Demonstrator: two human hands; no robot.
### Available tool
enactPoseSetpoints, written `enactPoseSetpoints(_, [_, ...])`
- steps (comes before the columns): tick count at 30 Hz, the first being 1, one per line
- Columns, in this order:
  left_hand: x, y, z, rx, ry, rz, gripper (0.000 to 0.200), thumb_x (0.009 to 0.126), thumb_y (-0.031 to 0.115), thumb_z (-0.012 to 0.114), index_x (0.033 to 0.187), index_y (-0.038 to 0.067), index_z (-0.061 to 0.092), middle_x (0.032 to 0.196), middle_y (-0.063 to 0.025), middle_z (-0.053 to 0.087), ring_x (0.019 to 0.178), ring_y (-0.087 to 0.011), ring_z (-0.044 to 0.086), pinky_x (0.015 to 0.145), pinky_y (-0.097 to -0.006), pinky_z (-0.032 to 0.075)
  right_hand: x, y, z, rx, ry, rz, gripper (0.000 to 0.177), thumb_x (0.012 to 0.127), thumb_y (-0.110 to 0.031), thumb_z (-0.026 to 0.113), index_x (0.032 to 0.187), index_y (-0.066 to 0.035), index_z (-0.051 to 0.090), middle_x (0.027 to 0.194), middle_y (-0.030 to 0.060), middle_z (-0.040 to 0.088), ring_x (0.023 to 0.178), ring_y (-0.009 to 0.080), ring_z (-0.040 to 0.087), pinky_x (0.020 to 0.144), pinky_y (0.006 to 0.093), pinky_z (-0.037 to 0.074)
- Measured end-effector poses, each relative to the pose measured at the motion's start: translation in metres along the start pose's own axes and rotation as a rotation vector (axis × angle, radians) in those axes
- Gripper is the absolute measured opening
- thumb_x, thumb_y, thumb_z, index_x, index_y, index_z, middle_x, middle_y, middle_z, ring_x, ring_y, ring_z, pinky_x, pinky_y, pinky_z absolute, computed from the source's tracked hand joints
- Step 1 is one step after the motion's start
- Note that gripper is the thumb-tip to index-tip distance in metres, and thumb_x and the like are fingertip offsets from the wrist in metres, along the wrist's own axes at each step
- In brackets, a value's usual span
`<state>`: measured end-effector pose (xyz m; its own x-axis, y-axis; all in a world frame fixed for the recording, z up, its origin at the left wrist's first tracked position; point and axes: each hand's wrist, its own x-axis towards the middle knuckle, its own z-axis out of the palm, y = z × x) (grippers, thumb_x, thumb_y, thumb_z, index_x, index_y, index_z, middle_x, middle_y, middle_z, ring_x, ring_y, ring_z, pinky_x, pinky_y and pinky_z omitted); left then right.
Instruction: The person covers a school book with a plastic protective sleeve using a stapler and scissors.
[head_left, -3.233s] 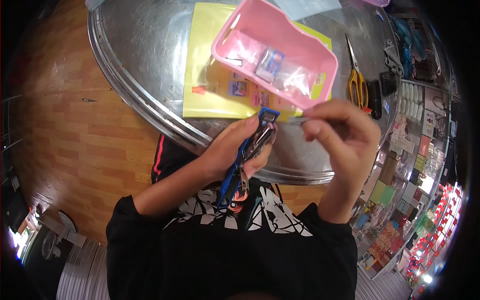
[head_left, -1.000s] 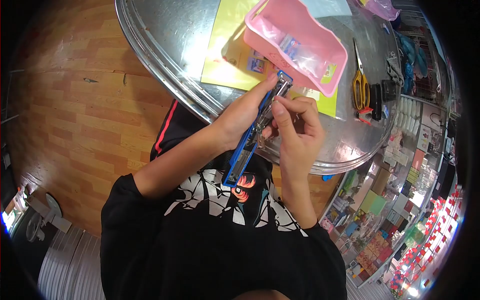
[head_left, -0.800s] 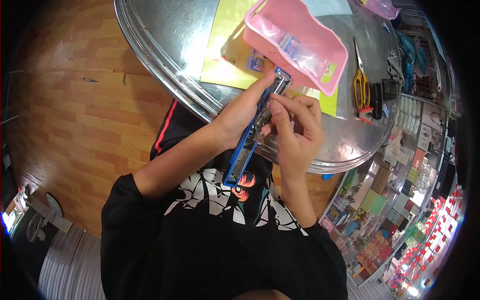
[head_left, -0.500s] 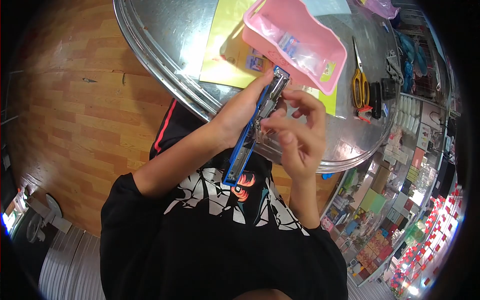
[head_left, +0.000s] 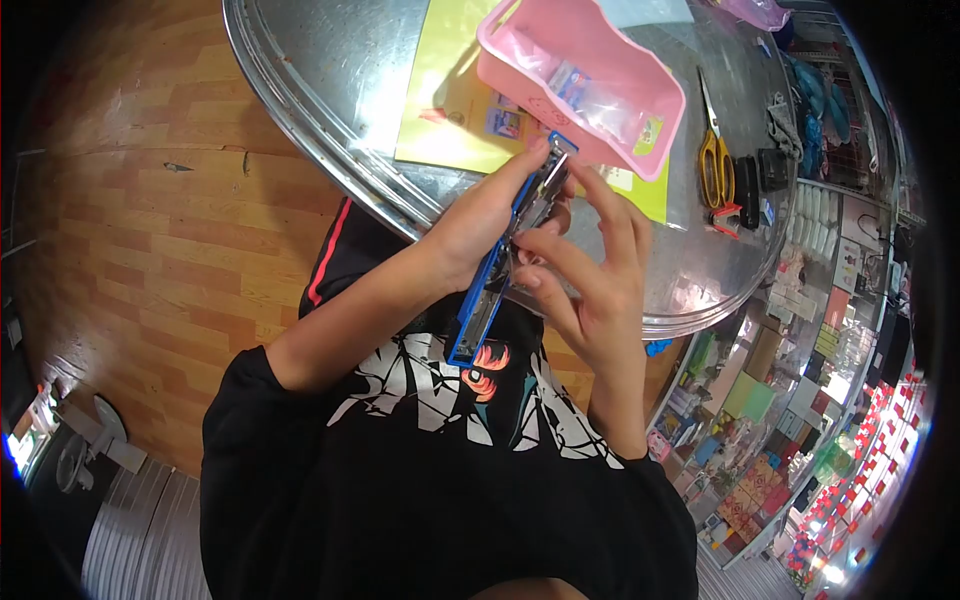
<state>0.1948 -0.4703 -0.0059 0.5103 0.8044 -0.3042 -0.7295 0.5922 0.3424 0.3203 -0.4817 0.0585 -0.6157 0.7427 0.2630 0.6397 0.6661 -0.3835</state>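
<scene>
My left hand (head_left: 473, 230) is closed along the left side of a long, narrow blue and metal tool (head_left: 482, 315), which looks like an opened-out stapler. Its blue frame holds shiny metal parts, and it slants from the pink basket down toward my shirt. My right hand (head_left: 605, 285) is on the other side. The thumb and a bent finger come together at the tool's middle, while another fingertip reaches its upper end. Fingers partly hide the metal parts at the middle.
Just beyond my hands, a pink basket (head_left: 635, 115) with clear packets stands on a yellow sheet (head_left: 425, 125). Yellow-handled scissors (head_left: 714, 165), a black object (head_left: 747, 192) and a small red item (head_left: 724, 219) lie rightward on the round metal table (head_left: 345, 90). Shelves of goods stand at the right.
My right hand has come in closer to the tool, its thumb and fingers now at the metal middle and one fingertip near the top. My left hand keeps its hold.
</scene>
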Motion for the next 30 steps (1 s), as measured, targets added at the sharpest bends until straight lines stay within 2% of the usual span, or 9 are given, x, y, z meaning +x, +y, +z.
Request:
enactPoseSetpoints(3, [0.000,0.004,0.011,0.012,0.118,0.011,0.044,0.088,0.047,0.030,0.084,0.007,0.049,0.055,-0.0008,0.046,0.043,-0.0072,0.042,0.039,-0.0177,0.033,-0.002,0.005,0.000,-0.133,0.076,0.010,0.029,0.063,-0.032,0.065,0.084,-0.012,0.065,0.124,0.0154,0.040,0.103,0.0305,0.042,0.087,0.0377,0.033])
enactPoseSetpoints(6, [-0.002,0.003,0.006,0.069,0.046,0.003,0.043,0.088,0.047,0.030,0.087,0.008,0.049,0.055,-0.0010,0.046,0.043,-0.0071,0.044,0.035,-0.0174,0.034,0.003,0.011,-0.003,-0.111,0.147,0.055,0.033,0.062,-0.035,0.066,0.087,-0.014,0.065,0.127,0.0159,0.037,0.105,0.0313,0.040,0.088,0.0377,0.032])
enactPoseSetpoints(10, [-0.003,0.005,0.009,0.110,0.071,-0.015,0.043,0.088,0.046,0.029,0.088,0.008,0.049,0.055,-0.0015,0.046,0.041,-0.0074,0.044,0.033,-0.0173,0.034,0.004,0.016,-0.006,-0.109,0.111,0.039,0.040,0.058,-0.040,0.068,0.089,-0.014,0.065,0.129,0.0168,0.034,0.106,0.0320,0.040,0.088,0.0382,0.032])
enactPoseSetpoints(12, [-0.003,0.004,0.006,0.039,0.033,-0.014,0.043,0.089,0.045,0.027,0.088,0.007,0.049,0.054,-0.0018,0.046,0.039,-0.0077,0.043,0.035,-0.0177,0.036,0.006,0.012,-0.006,-0.062,0.091,0.074,0.049,0.051,-0.044,0.070,0.089,-0.014,0.065,0.129,0.0174,0.034,0.107,0.0324,0.040,0.088,0.0384,0.032])
enactPoseSetpoints(16, [-0.001,0.001,0.004,-0.022,0.015,-0.003,0.042,0.090,0.044,0.026,0.088,0.007,0.048,0.053,-0.0024,0.046,0.039,-0.0080,0.043,0.037,-0.0181,0.038,0.008,0.009,-0.012,-0.047,0.071,0.049,0.054,0.046,-0.045,0.073,0.090,-0.014,0.065,0.130,0.0172,0.034,0.107,0.0326,0.040,0.088,0.0387,0.032])
enactPoseSetpoints(19, [0.000,0.001,0.004,0.027,-0.016,-0.010,0.042,0.090,0.044,0.027,0.089,0.008,0.049,0.055,-0.0028,0.046,0.041,-0.0086,0.045,0.040,-0.0185,0.039,0.005,0.010,-0.011,-0.076,0.084,0.062,0.052,0.047,-0.042,0.074,0.090,-0.014,0.065,0.130,0.0171,0.033,0.107,0.0323,0.041,0.088,0.0391,0.032])
enactPoseSetpoints(22, [-0.001,0.001,0.010,0.117,0.114,-0.040,0.042,0.090,0.043,0.027,0.090,0.007,0.048,0.058,-0.0028,0.047,0.043,-0.0094,0.046,0.042,-0.0185,0.039,0.003,0.019,-0.009,-0.066,0.115,0.064,0.048,0.050,-0.038,0.074,0.089,-0.013,0.065,0.129,0.0169,0.034,0.106,0.0319,0.041,0.088,0.0388,0.032])
enactPoseSetpoints(25, [-0.002,0.000,0.011,0.192,0.078,-0.050,0.042,0.089,0.044,0.029,0.087,0.007,0.048,0.062,-0.0025,0.048,0.046,-0.0097,0.046,0.041,-0.0196,0.037,0.002,0.025,-0.008,-0.046,0.174,0.085,0.040,0.054,-0.032,0.073,0.089,-0.012,0.065,0.128,0.0152,0.036,0.106,0.0309,0.042,0.088,0.0379,0.033])
enactPoseSetpoints(30, [0.000,-0.003,0.007,0.174,-0.051,-0.021,0.039,0.091,0.041,0.029,0.094,0.005,0.044,0.067,-0.0039,0.047,0.046,-0.0091,0.046,0.041,-0.0190,0.037,0.001,0.027,-0.005,0.013,0.190,0.202,0.030,0.059,-0.017,0.071,0.087,-0.010,0.064,0.125,0.0118,0.040,0.105,0.0287,0.043,0.086,0.0367,0.035])
